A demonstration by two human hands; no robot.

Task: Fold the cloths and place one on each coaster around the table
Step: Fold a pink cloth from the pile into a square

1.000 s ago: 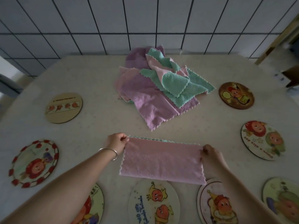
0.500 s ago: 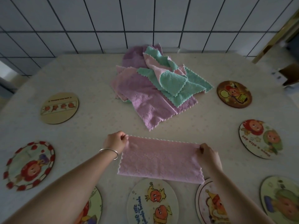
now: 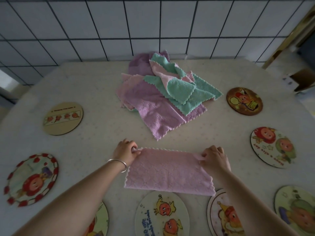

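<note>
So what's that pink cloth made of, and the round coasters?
Pink cloth: probably soft microfibre, matte and fuzzy, with a wavy stitched edge. Tan coaster: looks like thin wood or board, smooth, with a printed picture; I can't tell which.

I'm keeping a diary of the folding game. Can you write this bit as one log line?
step: folding | left hand: pinching far-left corner of pink scalloped cloth | right hand: pinching far-right corner | round picture coasters: all bare

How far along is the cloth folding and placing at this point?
Early. Done: nothing placed; every visible coaster, such as the brown one, is bare. In hand: the pink cloth lies folded to a strip, with the left hand and right hand pinching its far corners. Left: finish this fold, place it, then work through the pile of cloths.
</note>
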